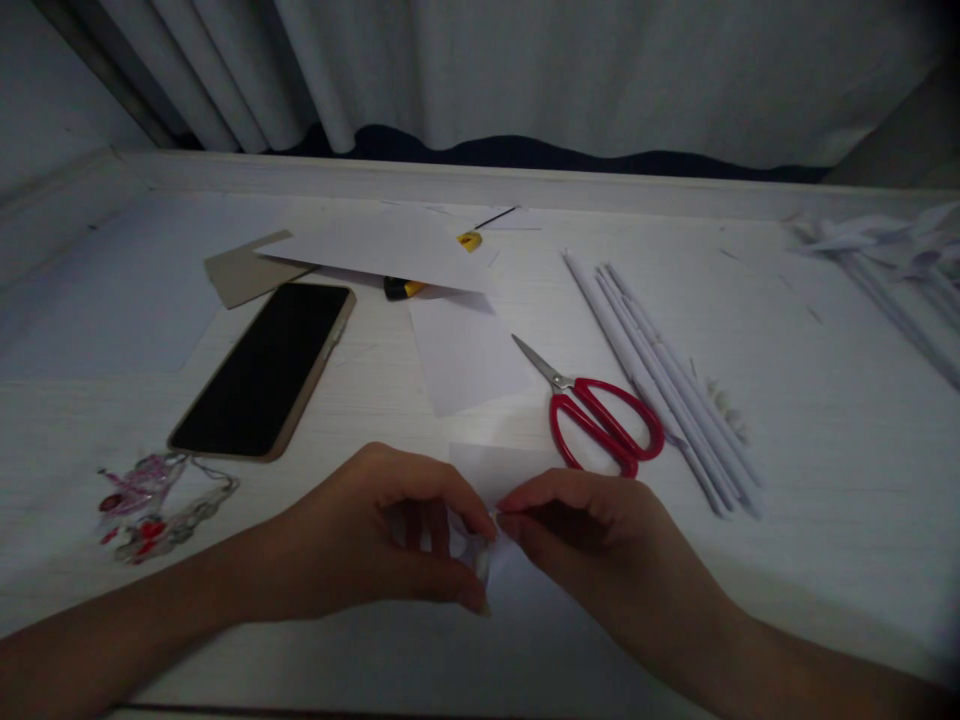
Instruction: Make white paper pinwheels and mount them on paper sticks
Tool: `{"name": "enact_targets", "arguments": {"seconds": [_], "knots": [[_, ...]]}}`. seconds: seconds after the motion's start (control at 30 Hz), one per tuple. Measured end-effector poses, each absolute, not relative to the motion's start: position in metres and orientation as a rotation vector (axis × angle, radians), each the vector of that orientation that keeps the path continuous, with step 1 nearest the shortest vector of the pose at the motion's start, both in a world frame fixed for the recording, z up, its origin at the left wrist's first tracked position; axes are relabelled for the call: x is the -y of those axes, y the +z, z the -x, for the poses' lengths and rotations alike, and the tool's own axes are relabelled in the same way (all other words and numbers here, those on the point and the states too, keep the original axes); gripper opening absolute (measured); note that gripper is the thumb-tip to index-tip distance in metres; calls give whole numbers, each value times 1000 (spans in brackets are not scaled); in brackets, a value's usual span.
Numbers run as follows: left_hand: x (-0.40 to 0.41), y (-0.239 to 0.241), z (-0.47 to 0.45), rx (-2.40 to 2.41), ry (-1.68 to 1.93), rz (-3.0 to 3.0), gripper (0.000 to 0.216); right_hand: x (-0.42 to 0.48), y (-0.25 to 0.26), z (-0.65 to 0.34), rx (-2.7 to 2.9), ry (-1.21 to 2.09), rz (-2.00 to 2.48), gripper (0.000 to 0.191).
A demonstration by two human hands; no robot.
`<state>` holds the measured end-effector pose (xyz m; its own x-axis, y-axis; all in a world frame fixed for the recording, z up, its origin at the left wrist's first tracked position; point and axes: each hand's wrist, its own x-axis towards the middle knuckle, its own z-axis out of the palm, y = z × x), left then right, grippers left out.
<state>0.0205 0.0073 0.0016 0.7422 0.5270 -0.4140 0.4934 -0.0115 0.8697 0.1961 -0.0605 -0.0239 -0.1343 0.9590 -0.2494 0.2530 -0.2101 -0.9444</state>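
My left hand [405, 545] is at the front middle of the table, its thumb and index finger closed around a small whitish roll [481, 562]. Most of that piece is covered by the fingers, and its exact kind is unclear. Close against it, my right hand [592, 535] pinches something tiny and pale between thumb and index finger, right by the left fingertips. Beneath both hands lies a sheet of white paper [525, 610]. Just beyond the right hand rest scissors [600, 415] with red handles, their blades slightly apart and pointing away to the left.
Several rolled white paper sticks [660, 380] lie at the right. A phone [266, 370] and a beaded phone charm [154, 510] are at the left. Farther back are a paper sheet [382, 250], brown card [251, 268] and a yellow-black cutter [405, 289]. Folded paper shapes [885, 240] sit far right.
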Motion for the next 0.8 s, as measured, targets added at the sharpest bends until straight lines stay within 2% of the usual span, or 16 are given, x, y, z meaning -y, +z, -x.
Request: {"name": "enact_targets", "arguments": {"seconds": [0.27, 0.47, 0.8], "knots": [[-8, 2, -22, -862, 8, -1592, 27, 64, -27, -197, 1402, 1375, 1467, 16], [-9, 6, -25, -924, 11, -1517, 46, 62, -25, -194, 1401, 1356, 1483, 15], [-8, 7, -25, -916, -25, -1495, 39, 64, -26, -195, 1457, 1294, 1522, 12]]}}
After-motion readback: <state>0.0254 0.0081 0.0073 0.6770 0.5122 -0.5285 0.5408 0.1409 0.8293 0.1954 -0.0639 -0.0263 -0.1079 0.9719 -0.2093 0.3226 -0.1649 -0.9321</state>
